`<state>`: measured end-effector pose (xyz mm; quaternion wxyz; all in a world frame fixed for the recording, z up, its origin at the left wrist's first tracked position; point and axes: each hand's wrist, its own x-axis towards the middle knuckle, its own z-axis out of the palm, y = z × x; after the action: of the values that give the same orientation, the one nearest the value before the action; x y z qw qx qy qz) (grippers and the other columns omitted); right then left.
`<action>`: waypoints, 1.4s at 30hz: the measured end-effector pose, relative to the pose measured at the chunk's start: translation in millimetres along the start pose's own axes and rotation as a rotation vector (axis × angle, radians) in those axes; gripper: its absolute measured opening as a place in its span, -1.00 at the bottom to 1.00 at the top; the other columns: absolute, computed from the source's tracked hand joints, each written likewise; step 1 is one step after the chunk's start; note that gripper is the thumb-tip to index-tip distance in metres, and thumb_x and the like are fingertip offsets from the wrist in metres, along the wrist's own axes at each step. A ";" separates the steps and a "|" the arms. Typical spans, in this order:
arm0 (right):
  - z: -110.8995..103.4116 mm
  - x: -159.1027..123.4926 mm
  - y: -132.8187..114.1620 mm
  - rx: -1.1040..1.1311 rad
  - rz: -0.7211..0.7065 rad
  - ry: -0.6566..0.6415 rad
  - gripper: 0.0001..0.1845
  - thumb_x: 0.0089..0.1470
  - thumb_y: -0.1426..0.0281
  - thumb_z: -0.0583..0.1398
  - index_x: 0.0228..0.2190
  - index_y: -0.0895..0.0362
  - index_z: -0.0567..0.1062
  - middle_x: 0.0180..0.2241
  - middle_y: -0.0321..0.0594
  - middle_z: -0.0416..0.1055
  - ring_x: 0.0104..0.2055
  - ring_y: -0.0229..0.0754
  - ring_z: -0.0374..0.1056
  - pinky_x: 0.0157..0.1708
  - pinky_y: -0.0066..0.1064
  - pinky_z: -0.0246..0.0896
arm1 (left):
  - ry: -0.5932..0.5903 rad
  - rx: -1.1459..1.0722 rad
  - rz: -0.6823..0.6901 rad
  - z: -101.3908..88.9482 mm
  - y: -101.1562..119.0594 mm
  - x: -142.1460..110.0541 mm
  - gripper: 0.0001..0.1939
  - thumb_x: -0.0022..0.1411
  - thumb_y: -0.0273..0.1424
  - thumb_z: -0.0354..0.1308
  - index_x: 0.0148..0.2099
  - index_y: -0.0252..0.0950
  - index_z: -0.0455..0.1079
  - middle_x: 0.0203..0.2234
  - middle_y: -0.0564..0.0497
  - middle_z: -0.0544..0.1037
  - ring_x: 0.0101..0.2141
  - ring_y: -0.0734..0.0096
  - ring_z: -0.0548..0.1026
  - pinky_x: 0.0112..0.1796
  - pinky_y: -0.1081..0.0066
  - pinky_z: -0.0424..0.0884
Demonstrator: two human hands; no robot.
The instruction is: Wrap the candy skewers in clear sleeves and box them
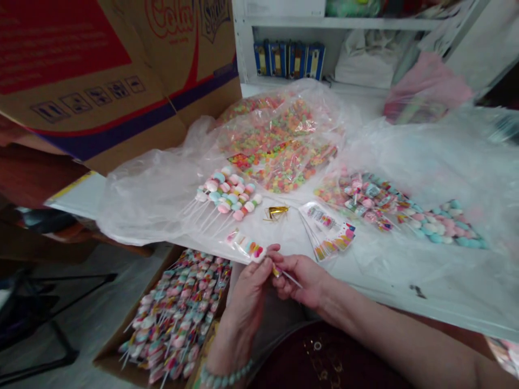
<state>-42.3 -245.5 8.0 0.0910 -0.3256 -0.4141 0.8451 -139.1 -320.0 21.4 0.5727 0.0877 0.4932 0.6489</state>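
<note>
Both hands meet at the table's front edge on one wrapped marshmallow skewer [246,244], which points up and left. My left hand [253,281] pinches the wrapper near its lower end. Around the gathered wrapper and white stick, the fingers of my right hand [298,275] are closed. Just beyond lie gold twist ties [277,210] and a fanned stack of printed clear bags [326,229]. Several unwrapped marshmallow skewers [230,192] rest to the left of the ties, their sticks toward me.
A cardboard box of finished skewers [174,319] stands low at left. A big plastic bag of colourful ring candies [279,135] lies at the back. Wrapped candies [368,197] and loose marshmallows [446,224] sit right. A large carton [133,102] rises at back left.
</note>
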 end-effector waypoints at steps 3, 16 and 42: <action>-1.5 -13.0 -7.2 -0.367 -0.190 0.166 -0.79 0.06 0.34 0.10 -0.52 0.16 0.43 -0.57 -0.28 0.37 -0.52 -0.29 0.30 -0.54 -0.51 0.18 | -0.011 0.151 0.114 -5.7 0.1 0.2 -0.82 0.03 -0.33 0.29 -0.35 -0.36 0.50 -0.39 -0.05 0.53 -0.37 0.42 0.45 -0.27 0.46 0.38; -13.1 0.7 -16.8 -0.123 -0.392 0.446 -0.77 -0.13 0.33 0.23 -0.40 0.12 0.31 -0.51 -0.37 0.38 -0.49 -0.29 0.31 -0.46 -0.47 0.21 | 0.246 0.407 0.195 15.1 -22.8 3.7 -0.74 -0.06 -0.23 0.32 -0.51 -0.34 0.45 -0.77 0.13 0.33 -0.78 0.64 0.15 -0.74 0.57 -0.02; -65.0 69.2 -79.8 -0.893 -0.565 0.489 -0.88 -0.15 0.36 0.11 -0.57 0.13 0.42 -0.65 -0.40 0.24 -0.58 -0.31 0.14 -0.54 -0.48 -0.04 | 0.227 -0.189 0.018 -31.9 5.3 15.5 -0.72 -0.13 -0.29 0.31 -0.46 -0.41 0.38 -0.77 0.17 0.32 -0.84 0.76 0.01 -0.81 0.64 -0.13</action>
<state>-64.2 -123.5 6.8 0.2598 -0.3950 -0.7681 0.4319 -169.4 -323.6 2.4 0.5131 -0.0363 0.4909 0.7031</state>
